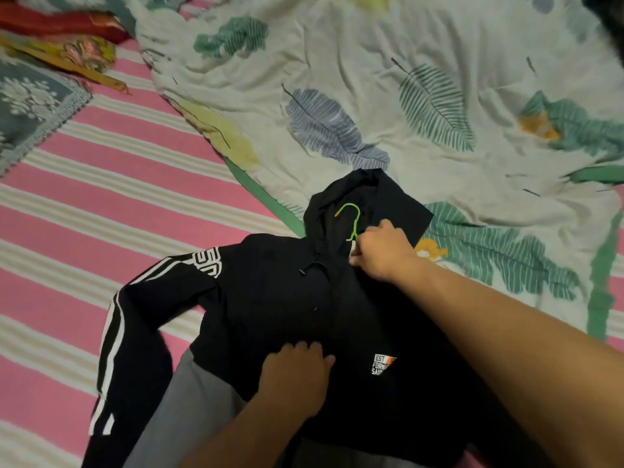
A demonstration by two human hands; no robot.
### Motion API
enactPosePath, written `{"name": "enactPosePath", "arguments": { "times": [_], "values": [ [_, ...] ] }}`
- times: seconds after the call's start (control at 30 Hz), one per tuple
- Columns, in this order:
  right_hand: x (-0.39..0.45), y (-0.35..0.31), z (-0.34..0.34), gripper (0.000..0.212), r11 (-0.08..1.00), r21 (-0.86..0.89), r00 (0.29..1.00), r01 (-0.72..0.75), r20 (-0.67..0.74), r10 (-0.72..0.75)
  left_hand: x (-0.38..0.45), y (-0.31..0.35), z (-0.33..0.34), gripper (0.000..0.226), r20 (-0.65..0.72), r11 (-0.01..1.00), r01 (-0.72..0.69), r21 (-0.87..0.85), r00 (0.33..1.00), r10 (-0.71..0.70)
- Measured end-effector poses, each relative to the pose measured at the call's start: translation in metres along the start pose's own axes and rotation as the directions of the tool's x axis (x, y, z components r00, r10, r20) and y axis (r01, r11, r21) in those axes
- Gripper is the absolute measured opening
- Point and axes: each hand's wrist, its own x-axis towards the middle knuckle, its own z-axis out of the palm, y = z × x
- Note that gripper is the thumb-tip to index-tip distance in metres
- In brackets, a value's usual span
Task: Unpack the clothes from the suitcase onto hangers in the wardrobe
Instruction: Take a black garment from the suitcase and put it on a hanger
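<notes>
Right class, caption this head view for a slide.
Both hands, left hand and right hand, fit a black hooded jacket onto a green hanger.

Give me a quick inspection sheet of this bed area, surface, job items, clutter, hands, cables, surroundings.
Surface: pink striped bedsheet.
Job's things: black hooded jacket lies flat; green hanger hook sticks out at its neck.
Clutter: leaf-print blanket, grey patterned cloth, red and yellow fabrics.
Grippers: right hand pinches the jacket's collar by the hook; left hand grips the jacket's front.
Cables: nothing seen.
Surroundings: suitcase and wardrobe not in view.
</notes>
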Motion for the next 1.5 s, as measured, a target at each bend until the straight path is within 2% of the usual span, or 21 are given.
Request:
{"name": "enactPosePath", "arguments": {
  "times": [0.07,0.13,0.3,0.37,0.47,0.57,0.63,0.7,0.77,0.83,0.9,1.0,1.07,1.17,1.2,1.23,1.27,1.3,1.33,1.43,1.5],
  "values": [
    [0.013,-0.002,0.006,0.034,0.998,-0.019,0.995,0.052,-0.084,-0.053,0.01,-0.008,-0.001,0.046,-0.024,0.999,0.048,0.0,0.999,-0.048],
    [0.026,0.002,0.007,0.024,0.995,-0.071,0.99,0.063,-0.125,-0.072,0.013,-0.02,0.001,0.055,-0.025,0.995,0.094,-0.037,0.995,-0.095],
    [0.05,0.006,0.024,0.033,0.987,-0.06,0.985,-0.149,0.076,0.153,0.005,-0.055,0.026,0.062,0.129,0.996,0.063,-0.07,0.99,-0.053],
    [0.053,0.002,0.029,0.028,0.98,0.063,0.98,-0.189,0.078,0.184,0.004,-0.064,0.032,0.066,0.154,0.991,0.038,-0.127,0.988,-0.018],
    [0.045,-0.008,0.023,0.021,0.896,0.363,0.966,-0.258,0.08,0.246,0.0,-0.074,0.032,0.067,0.16,0.98,0.017,-0.197,0.987,0.015],
    [0.004,-0.018,-0.001,0.033,0.884,0.425,0.971,-0.196,-0.04,0.234,-0.022,-0.086,0.026,0.063,0.097,0.966,0.079,-0.246,0.994,-0.056],
    [-0.047,-0.022,-0.021,0.032,0.881,0.448,0.968,-0.152,-0.112,0.224,-0.058,-0.097,0.016,0.06,-0.023,0.953,0.115,-0.279,0.992,-0.126],
    [-0.11,-0.022,-0.04,0.029,0.826,0.541,0.956,-0.16,-0.124,0.266,-0.101,-0.108,0.002,0.06,-0.19,0.946,0.083,-0.314,0.97,-0.149],
    [-0.171,-0.027,-0.067,0.026,0.763,0.625,0.942,-0.165,-0.128,0.309,-0.139,-0.114,-0.026,0.06,-0.343,0.952,0.029,-0.304,0.929,-0.138],
    [-0.222,-0.042,-0.109,0.029,0.684,0.718,0.927,-0.129,-0.157,0.34,-0.17,-0.114,-0.071,0.056,-0.507,0.963,-0.043,-0.266,0.856,-0.102],
    [-0.268,-0.067,-0.163,0.036,0.633,0.772,0.9,-0.062,-0.231,0.371,-0.204,-0.113,-0.118,0.068,-0.606,0.956,-0.117,-0.27,0.792,-0.074],
    [-0.327,-0.106,-0.242,0.039,0.628,0.777,0.824,0.048,-0.386,0.415,-0.272,-0.129,-0.17,0.092,-0.656,0.934,-0.265,-0.238,0.753,0.047],
    [-0.358,-0.135,-0.298,0.039,0.648,0.747,0.784,0.145,-0.486,0.386,-0.328,-0.144,-0.196,0.091,-0.709,0.914,-0.338,-0.223,0.7,0.085],
    [-0.396,-0.183,-0.382,0.043,0.715,0.643,0.715,0.273,-0.633,0.296,-0.411,-0.164,-0.249,0.068,-0.836,0.875,-0.393,-0.283,0.549,-0.024],
    [-0.405,-0.2,-0.409,0.043,0.723,0.614,0.688,0.317,-0.674,0.271,-0.438,-0.17,-0.273,0.065,-0.87,0.829,-0.462,-0.314,0.489,-0.057],
    [-0.411,-0.218,-0.435,0.042,0.717,0.592,0.662,0.368,-0.708,0.245,-0.465,-0.177,-0.297,0.065,-0.885,0.766,-0.537,-0.352,0.458,-0.086],
    [-0.416,-0.236,-0.456,0.041,0.704,0.569,0.638,0.426,-0.74,0.212,-0.493,-0.184,-0.32,0.065,-0.875,0.704,-0.589,-0.396,0.474,-0.096],
    [-0.42,-0.255,-0.475,0.041,0.69,0.548,0.629,0.472,-0.758,0.172,-0.517,-0.194,-0.339,0.059,-0.85,0.673,-0.603,-0.429,0.521,-0.075],
    [-0.424,-0.273,-0.489,0.041,0.684,0.524,0.634,0.508,-0.765,0.114,-0.54,-0.206,-0.351,0.049,-0.822,0.674,-0.595,-0.436,0.569,-0.029],
    [-0.43,-0.318,-0.509,0.047,0.723,0.401,0.672,0.563,-0.731,-0.118,-0.607,-0.249,-0.35,0.018,-0.745,0.79,-0.468,-0.397,0.667,0.021],
    [-0.426,-0.337,-0.509,0.046,0.738,0.348,0.675,0.578,-0.711,-0.194,-0.65,-0.271,-0.331,0.019,-0.757,0.916,-0.279,-0.288,0.652,-0.04]
  ]
}}
